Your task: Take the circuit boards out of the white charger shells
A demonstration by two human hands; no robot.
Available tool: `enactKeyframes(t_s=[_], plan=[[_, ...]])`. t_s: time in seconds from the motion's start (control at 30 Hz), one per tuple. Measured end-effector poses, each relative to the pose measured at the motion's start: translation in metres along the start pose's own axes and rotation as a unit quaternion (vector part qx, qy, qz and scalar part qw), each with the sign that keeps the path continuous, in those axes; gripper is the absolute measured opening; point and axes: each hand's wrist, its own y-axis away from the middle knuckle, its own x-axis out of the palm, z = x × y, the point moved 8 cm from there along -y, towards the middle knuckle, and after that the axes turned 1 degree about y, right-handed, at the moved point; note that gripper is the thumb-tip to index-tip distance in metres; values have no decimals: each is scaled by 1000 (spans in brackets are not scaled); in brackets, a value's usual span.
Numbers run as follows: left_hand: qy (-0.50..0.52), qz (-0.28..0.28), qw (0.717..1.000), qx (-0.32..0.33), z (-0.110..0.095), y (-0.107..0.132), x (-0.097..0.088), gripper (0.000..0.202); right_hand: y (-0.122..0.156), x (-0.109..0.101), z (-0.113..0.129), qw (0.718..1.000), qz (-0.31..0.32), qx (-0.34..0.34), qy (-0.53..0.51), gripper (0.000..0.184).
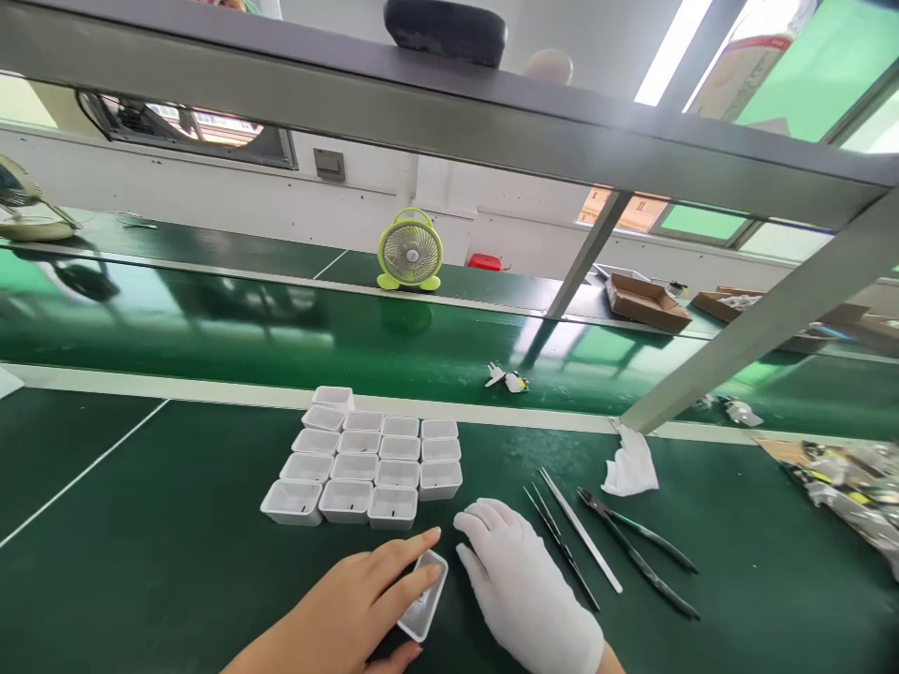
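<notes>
My bare left hand (358, 599) is closed round a small white plastic tray (426, 599), index finger laid along its top edge and thumb under its near end. My right hand (523, 585), in a white glove, lies on the green mat just right of that tray, fingers together and bent toward it, holding nothing I can see. Just beyond both hands, several identical white trays (365, 463) stand in neat rows. Right of the gloved hand lie black tweezers (558, 538), a white stick (580, 529) and long black pliers (642, 552).
A crumpled white cloth (632, 463) lies by a slanted metal post (758, 323). Beyond a white strip runs a shiny green belt with a small white part (507, 378). A yellow-green fan (410, 249), cardboard boxes (646, 301) and bagged parts (849, 487) sit farther off.
</notes>
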Motion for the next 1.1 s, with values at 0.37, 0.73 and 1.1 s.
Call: enactKeyframes(t_s=[0.37, 0.73, 1.1], plan=[[-112, -107, 983, 94, -8, -10, -14, 50, -5, -2, 4, 999, 28, -19, 37, 5], [-29, -29, 999, 17, 4, 2, 1, 64, -3, -5, 7, 999, 36, -19, 34, 9], [-36, 0, 999, 18, 3, 4, 8, 63, 0, -15, 4, 1000, 16, -4, -19, 24]])
